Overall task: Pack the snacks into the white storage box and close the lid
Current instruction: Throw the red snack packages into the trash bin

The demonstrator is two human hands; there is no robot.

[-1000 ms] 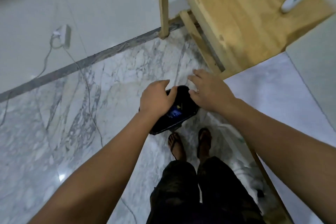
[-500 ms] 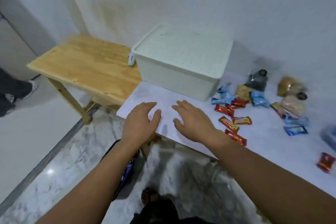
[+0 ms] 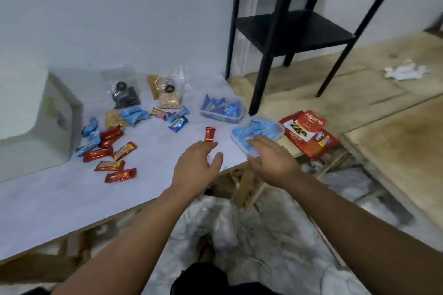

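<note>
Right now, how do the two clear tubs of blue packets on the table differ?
The far tub sits well in from the table edge; the near tub sits at the corner. The far tub holds dark blue packets standing up; the near tub holds light blue ones lying flatter. The right hand reaches over the near tub; nothing is at the far tub. Both are clear, shallow and lidless.

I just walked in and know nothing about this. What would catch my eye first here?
Probably the scatter of red snack bars and blue packets across the pale table, right of the white storage box. Nearer, the person's left hand and right hand reach forward, open, towards a lone red bar and a clear tub of blue packets at the table's corner.
</note>
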